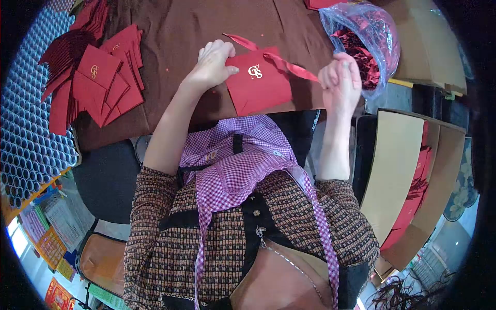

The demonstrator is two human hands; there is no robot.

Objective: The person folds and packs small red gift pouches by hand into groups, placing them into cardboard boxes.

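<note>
A small red paper bag (pixel 261 92) with a gold monogram lies on the brown cloth in front of me. My left hand (pixel 213 61) grips its upper left corner, with the thumb on the front and the other fingers curled at the edge. A red ribbon (pixel 292 67) runs across the bag's top edge, one loose end pointing up and left. Its other end is pulled out to the right and pinched in my right hand (pixel 341 80), whose fingers are closed. Just beyond that hand stands a clear plastic bag (pixel 385 44) full of red ribbons.
Stacks of red paper bags (pixel 98 77) lie on the left of the brown-covered table (pixel 170 31). A cardboard box (pixel 444 170) holding red pieces stands at the right, another box (pixel 423 41) behind it. A patterned sheet of round shapes (pixel 31 139) borders the left side.
</note>
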